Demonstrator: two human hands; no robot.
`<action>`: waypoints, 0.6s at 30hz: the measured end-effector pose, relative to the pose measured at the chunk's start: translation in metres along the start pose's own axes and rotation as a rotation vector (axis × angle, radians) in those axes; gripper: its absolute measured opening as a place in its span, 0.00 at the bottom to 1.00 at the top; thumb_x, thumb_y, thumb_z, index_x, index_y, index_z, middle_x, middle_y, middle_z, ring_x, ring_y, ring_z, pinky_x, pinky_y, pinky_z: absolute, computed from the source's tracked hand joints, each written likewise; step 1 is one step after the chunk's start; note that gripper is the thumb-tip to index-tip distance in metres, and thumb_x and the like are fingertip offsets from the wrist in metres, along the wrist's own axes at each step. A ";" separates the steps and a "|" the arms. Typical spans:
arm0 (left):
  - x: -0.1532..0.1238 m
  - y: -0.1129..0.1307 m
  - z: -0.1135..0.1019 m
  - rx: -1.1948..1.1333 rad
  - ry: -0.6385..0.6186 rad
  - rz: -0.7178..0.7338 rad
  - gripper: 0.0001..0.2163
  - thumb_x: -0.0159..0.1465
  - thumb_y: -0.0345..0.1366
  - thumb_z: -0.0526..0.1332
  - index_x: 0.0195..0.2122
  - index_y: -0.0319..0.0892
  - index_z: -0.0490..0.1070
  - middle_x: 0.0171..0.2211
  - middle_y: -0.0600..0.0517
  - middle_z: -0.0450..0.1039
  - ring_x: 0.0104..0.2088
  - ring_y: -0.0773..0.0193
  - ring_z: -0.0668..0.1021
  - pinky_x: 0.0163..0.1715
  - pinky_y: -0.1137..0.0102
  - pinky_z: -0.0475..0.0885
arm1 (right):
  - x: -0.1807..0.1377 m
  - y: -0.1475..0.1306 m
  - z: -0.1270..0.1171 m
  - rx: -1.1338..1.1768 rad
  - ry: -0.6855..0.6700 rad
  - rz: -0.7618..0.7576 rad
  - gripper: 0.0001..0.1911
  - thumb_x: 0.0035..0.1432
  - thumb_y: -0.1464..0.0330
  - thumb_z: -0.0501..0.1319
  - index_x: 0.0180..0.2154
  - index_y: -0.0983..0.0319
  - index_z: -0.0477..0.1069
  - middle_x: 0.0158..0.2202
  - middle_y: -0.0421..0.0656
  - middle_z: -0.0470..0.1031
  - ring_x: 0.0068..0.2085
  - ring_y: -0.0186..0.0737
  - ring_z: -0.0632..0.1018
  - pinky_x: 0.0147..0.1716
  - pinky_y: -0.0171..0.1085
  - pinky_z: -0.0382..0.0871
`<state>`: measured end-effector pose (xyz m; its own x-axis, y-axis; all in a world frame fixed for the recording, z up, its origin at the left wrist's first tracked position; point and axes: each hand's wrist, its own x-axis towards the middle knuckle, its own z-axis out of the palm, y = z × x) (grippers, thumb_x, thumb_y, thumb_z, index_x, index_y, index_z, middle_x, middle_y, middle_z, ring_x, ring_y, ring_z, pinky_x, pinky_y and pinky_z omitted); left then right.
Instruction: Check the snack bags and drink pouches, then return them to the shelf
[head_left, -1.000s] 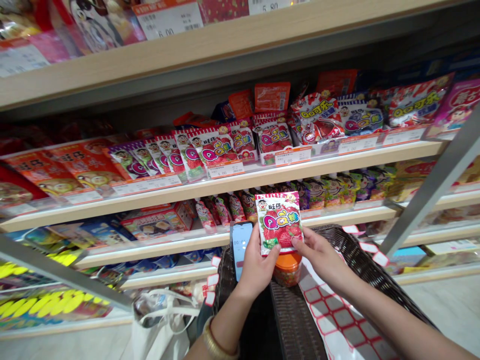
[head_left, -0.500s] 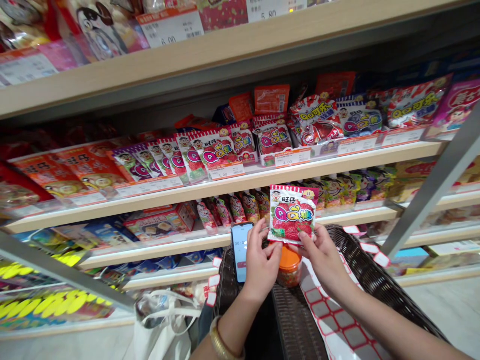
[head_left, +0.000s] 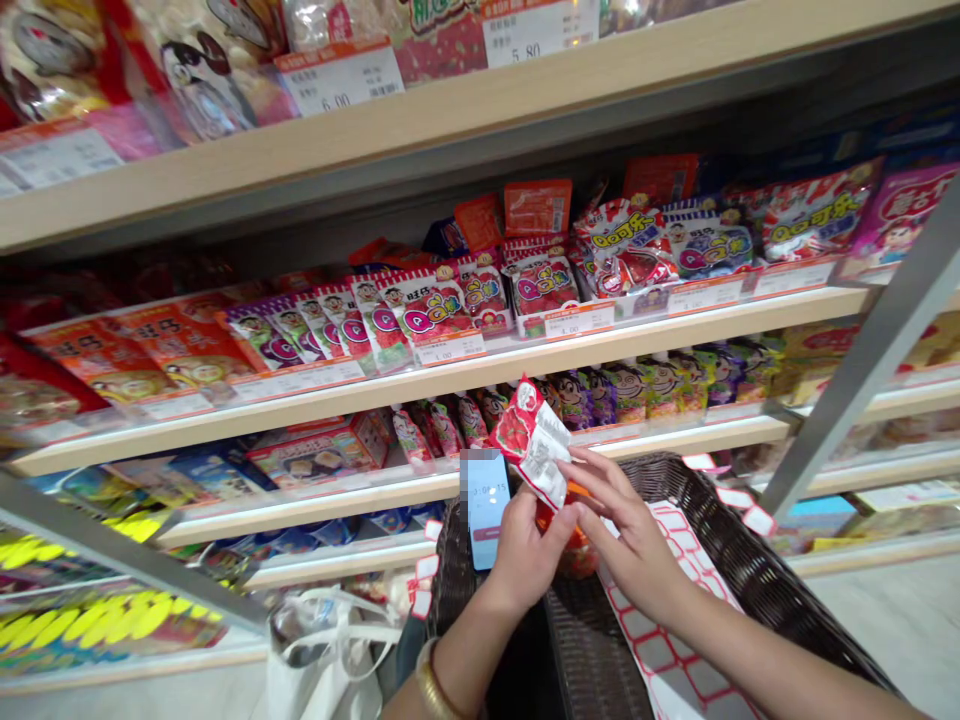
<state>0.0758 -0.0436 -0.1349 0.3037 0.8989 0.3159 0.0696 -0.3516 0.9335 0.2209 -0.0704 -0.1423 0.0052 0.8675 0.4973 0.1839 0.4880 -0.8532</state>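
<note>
A small red and white packet of gummy candy (head_left: 541, 450) is tilted, its printed back partly facing me. My left hand (head_left: 529, 545) grips its lower end, the thumb in front. Against the packet's right edge lie the stretched fingers of my right hand (head_left: 626, 525), slightly spread, with its thumb near the left thumb. Just below the packet, a jar with an orange lid (head_left: 583, 555) is mostly hidden by my hands. A phone (head_left: 487, 525) showing a timer stands left of my left hand, at the rim of a dark woven basket (head_left: 757, 560).
Several similar gummy packets (head_left: 435, 310) stand along the shelf (head_left: 652, 325) ahead, above a row of pouches (head_left: 630, 390). A slanting metal post (head_left: 862, 350) is at right. A white bag (head_left: 322, 650) sits at lower left. A red-and-white patterned sheet (head_left: 675, 620) lies in the basket.
The packet has turned from its front to its back and tilted left. My left hand has taken hold of its lower end, while the right fingers have straightened from their pinch.
</note>
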 end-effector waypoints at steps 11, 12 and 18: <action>0.010 -0.007 0.000 -0.331 0.296 -0.130 0.24 0.62 0.51 0.62 0.56 0.45 0.66 0.57 0.44 0.72 0.58 0.54 0.74 0.59 0.59 0.68 | -0.001 0.000 0.011 0.245 0.185 0.213 0.32 0.62 0.63 0.59 0.64 0.49 0.51 0.59 0.49 0.65 0.47 0.40 0.78 0.42 0.41 0.77; 0.011 -0.007 -0.001 -0.386 0.300 -0.151 0.25 0.62 0.51 0.62 0.56 0.46 0.65 0.57 0.45 0.71 0.57 0.54 0.74 0.58 0.59 0.70 | 0.000 0.001 0.011 0.275 0.185 0.239 0.32 0.61 0.62 0.60 0.64 0.51 0.52 0.58 0.49 0.66 0.46 0.40 0.78 0.42 0.41 0.77; 0.018 0.001 -0.008 -0.472 0.283 -0.231 0.23 0.59 0.50 0.66 0.51 0.43 0.69 0.51 0.45 0.76 0.46 0.55 0.81 0.43 0.60 0.80 | 0.011 -0.002 0.001 0.293 0.064 0.410 0.25 0.55 0.62 0.62 0.54 0.60 0.66 0.49 0.49 0.76 0.34 0.38 0.80 0.33 0.38 0.77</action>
<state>0.0739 -0.0257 -0.1273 0.0611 0.9958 0.0681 -0.3459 -0.0429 0.9373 0.2196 -0.0622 -0.1355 0.0813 0.9903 0.1125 -0.1295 0.1225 -0.9840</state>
